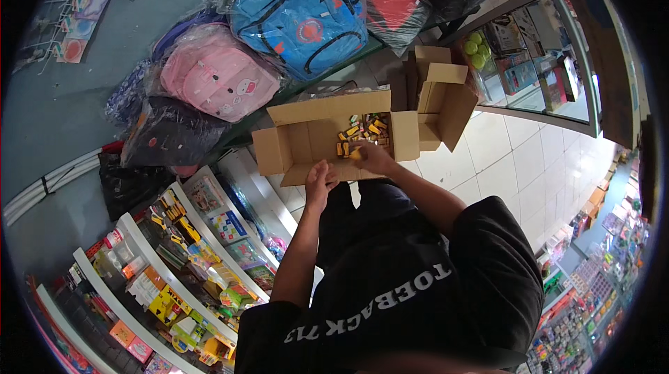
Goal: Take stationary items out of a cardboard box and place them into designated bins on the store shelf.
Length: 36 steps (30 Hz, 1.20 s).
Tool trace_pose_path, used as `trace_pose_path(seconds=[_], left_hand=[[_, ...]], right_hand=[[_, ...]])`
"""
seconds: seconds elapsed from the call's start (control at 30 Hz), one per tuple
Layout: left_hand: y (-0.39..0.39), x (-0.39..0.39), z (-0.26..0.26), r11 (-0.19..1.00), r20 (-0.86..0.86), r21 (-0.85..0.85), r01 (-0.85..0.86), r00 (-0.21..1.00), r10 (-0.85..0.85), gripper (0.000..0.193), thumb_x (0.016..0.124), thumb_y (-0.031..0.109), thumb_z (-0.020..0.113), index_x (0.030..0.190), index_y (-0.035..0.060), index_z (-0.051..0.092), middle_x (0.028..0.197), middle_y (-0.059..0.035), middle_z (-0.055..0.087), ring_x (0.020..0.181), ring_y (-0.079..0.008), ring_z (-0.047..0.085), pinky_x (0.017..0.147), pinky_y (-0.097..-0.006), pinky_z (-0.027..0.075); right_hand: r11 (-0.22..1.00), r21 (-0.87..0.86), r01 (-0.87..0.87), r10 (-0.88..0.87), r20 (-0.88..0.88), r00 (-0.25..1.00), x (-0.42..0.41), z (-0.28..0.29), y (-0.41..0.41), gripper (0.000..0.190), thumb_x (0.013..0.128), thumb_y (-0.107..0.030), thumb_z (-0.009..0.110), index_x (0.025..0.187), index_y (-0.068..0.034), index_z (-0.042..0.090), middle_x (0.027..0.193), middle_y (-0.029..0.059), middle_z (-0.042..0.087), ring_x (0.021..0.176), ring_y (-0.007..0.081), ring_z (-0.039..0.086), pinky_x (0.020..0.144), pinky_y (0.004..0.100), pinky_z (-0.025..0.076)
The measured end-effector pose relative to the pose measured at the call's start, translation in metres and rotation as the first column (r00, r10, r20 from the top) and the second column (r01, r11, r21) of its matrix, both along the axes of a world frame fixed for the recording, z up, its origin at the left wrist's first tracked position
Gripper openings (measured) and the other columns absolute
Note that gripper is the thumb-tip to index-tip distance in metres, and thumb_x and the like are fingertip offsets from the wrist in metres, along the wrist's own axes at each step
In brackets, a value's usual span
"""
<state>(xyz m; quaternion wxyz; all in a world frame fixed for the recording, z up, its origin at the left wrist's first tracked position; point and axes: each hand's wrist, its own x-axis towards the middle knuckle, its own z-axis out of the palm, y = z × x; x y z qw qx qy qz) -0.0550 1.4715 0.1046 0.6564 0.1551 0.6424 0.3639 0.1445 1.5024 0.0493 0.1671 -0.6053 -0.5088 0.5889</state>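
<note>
An open cardboard box [319, 138] stands in front of me, its flaps folded outward. Several small boxes, mostly yellow and black [374, 127], lie in its right half, some in a loose heap. My right hand [372, 158] is over the near right part of the box, its fingers closed on a small yellow item [356, 155]. My left hand [320, 180] is raised above the near flap with its fingers curled; whether it holds anything cannot be made out.
A second open cardboard box [438, 107] stands just right of the first. Plastic-wrapped backpacks, one blue [303, 18] and one pink [219, 73], lie beyond. Stocked shelves [183, 269] rise at the lower left; a glass display case [538, 60] stands at the upper right.
</note>
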Motion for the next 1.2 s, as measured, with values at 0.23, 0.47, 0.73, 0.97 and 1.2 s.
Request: trace_pose_path(seconds=[0.23, 0.47, 0.73, 0.97, 1.2], left_hand=[[0.007, -0.005, 0.004, 0.971, 0.303, -0.236, -0.049, 0.945, 0.121, 0.032, 0.088, 0.039, 0.057, 0.077, 0.0104, 0.049, 0.058, 0.0002, 0.046, 0.046, -0.0129, 0.050, 0.042, -0.0269, 0.042], [-0.038, -0.029, 0.012, 0.970, 0.091, -0.238, 0.043, 0.996, -0.022, 0.040, 0.087, 0.035, 0.059, 0.061, 0.0142, 0.036, 0.044, 0.0029, 0.027, 0.030, -0.0098, 0.031, 0.029, -0.0248, 0.025], [-0.102, -0.059, 0.009, 0.953, -0.080, -0.302, -0.025, 0.997, 0.001, 0.036, 0.089, 0.028, 0.055, 0.062, 0.0124, 0.037, 0.045, 0.0020, 0.028, 0.030, -0.0103, 0.030, 0.030, -0.0258, 0.024], [-0.115, -0.058, 0.012, 0.964, -0.188, -0.264, -0.017, 0.982, -0.035, 0.038, 0.089, 0.027, 0.056, 0.058, 0.0118, 0.038, 0.045, 0.0019, 0.031, 0.031, -0.0099, 0.033, 0.031, -0.0252, 0.027], [-0.111, -0.049, 0.018, 0.963, -0.176, -0.267, 0.018, 0.982, -0.067, 0.039, 0.089, 0.030, 0.057, 0.059, 0.0119, 0.040, 0.044, 0.0019, 0.034, 0.032, -0.0090, 0.035, 0.031, -0.0245, 0.029]], right_hand=[[0.990, -0.040, -0.133, 0.112, -0.336, 0.935, 0.003, 0.031, 0.014, 0.039, 0.081, -0.017, 0.063, 0.117, -0.004, 0.052, 0.086, 0.0102, 0.063, 0.080, 0.0179, 0.062, 0.071, 0.0301, 0.049], [0.892, -0.047, -0.450, 0.401, 0.541, 0.739, 0.028, -0.045, 0.036, 0.039, 0.076, -0.018, 0.063, 0.112, -0.008, 0.055, 0.115, 0.0188, 0.048, 0.103, 0.0313, 0.053, 0.078, 0.0406, 0.050], [0.848, -0.376, -0.372, 0.529, 0.633, 0.565, 0.006, -0.073, 0.051, 0.060, 0.078, -0.019, 0.064, 0.133, -0.027, 0.041, 0.141, 0.0168, 0.021, 0.125, 0.0349, 0.034, 0.091, 0.0410, 0.048], [0.785, -0.466, -0.408, 0.618, 0.635, 0.464, 0.001, -0.078, 0.054, 0.067, 0.078, -0.017, 0.066, 0.136, -0.025, 0.033, 0.143, 0.0166, 0.015, 0.127, 0.0335, 0.033, 0.091, 0.0339, 0.048], [0.824, -0.440, -0.357, 0.566, 0.609, 0.556, 0.010, -0.090, 0.046, 0.079, 0.075, -0.013, 0.067, 0.140, -0.029, 0.023, 0.143, 0.0190, 0.016, 0.125, 0.0333, 0.035, 0.093, 0.0366, 0.046]])
